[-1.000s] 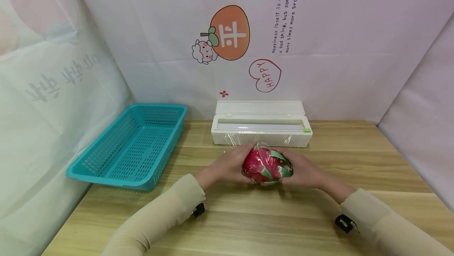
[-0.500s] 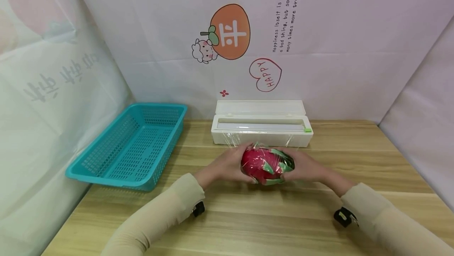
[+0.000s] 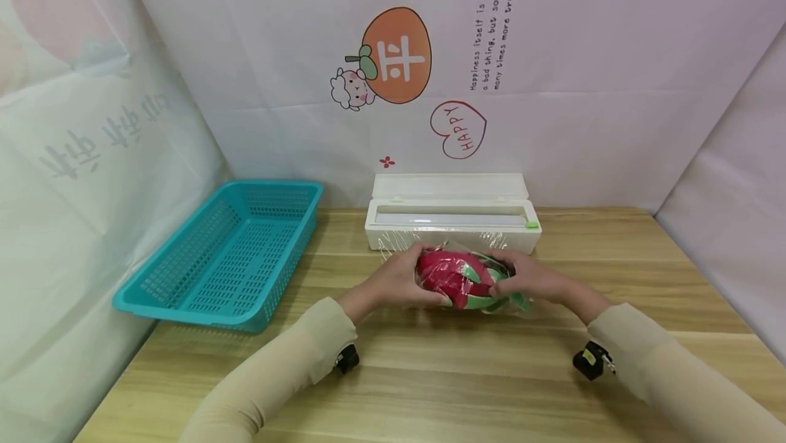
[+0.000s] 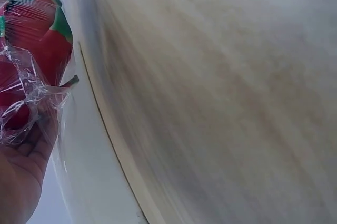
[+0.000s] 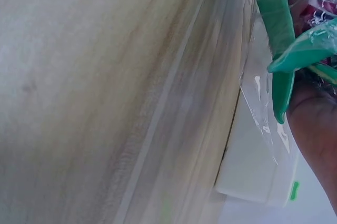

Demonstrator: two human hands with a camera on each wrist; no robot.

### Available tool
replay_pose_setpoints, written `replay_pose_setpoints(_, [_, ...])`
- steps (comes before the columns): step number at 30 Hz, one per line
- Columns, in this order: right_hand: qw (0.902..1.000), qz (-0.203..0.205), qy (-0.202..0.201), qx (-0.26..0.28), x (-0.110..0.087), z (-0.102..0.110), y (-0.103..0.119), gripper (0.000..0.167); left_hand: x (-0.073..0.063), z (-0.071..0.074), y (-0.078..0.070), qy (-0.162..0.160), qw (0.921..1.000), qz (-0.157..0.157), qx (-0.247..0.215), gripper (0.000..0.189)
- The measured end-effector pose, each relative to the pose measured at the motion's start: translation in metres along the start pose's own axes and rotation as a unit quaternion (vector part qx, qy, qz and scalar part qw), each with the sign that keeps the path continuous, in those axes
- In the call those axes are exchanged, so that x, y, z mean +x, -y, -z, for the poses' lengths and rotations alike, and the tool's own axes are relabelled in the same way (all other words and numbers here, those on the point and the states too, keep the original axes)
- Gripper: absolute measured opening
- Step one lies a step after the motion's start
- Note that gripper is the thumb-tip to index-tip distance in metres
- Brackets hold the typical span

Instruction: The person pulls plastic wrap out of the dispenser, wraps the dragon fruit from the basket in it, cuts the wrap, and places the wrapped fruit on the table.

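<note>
A red dragon fruit (image 3: pixel 451 276) with green scales is between my two hands, partly covered in clear plastic wrap (image 4: pixel 31 89). My left hand (image 3: pixel 402 282) grips its left end, thumb along the near side. Around the right end curl the fingers of my right hand (image 3: pixel 531 279), the thumb pressing near the green tips. In the right wrist view, loose film (image 5: pixel 263 97) hangs beside the green scales (image 5: pixel 281 39). Just behind the fruit stands a white cling film box (image 3: pixel 451 238), lid raised, its roll showing inside; film stretches from its front toward my left hand.
A turquoise perforated basket (image 3: pixel 270 293) stands at the left of the wooden table (image 3: pixel 430 388). A green slider (image 3: pixel 531 224) sits at the box's right end. White printed sheets (image 3: pixel 589 136) close off the back and both sides.
The dragon fruit has turned in my hands and shifted slightly up in the view. Loose film now shows at its right end, beside my right hand. Basket and box stay put.
</note>
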State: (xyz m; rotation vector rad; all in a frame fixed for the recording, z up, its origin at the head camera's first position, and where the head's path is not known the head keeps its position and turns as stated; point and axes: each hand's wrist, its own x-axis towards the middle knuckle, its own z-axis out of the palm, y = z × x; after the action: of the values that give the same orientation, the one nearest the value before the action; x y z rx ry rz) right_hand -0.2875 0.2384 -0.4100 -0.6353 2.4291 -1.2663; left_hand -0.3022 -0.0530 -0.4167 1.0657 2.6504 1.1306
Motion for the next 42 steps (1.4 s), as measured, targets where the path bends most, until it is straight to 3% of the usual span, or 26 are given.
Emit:
replay_pose_setpoints(7, [0.9991, -0.031, 0.016, 0.023, 0.001, 0.004, -0.004, 0.077, 0.002, 0.000, -0.003, 0.003, 0.9997, 0.021, 0.012, 0.088])
replay_pose_setpoints(13, [0.9977, -0.032, 0.025, 0.054, 0.003, 0.004, -0.010, 0.073, 0.003, -0.001, -0.004, 0.008, 0.9988, 0.047, 0.010, 0.089])
replay_pose_setpoints(17, [0.9976, -0.034, 0.027, 0.054, 0.003, 0.004, -0.012, 0.074, 0.005, -0.003, -0.002, 0.013, 0.9987, 0.049, 0.000, 0.086])
replay_pose_setpoints(29, [0.9972, -0.022, 0.015, 0.071, 0.006, 0.002, -0.013, 0.057, 0.010, -0.005, 0.002, 0.027, 0.9983, 0.046, -0.022, 0.081])
replay_pose_setpoints(35, [0.9979, 0.003, 0.006, 0.064, 0.008, 0.003, -0.018, 0.049, 0.012, -0.006, 0.005, 0.025, 0.9971, 0.062, -0.037, 0.077])
replay_pose_setpoints(42, [0.9985, 0.001, 0.000, 0.055, 0.006, 0.005, -0.023, 0.046, 0.016, -0.007, 0.003, 0.020, 0.9962, 0.073, -0.043, 0.078])
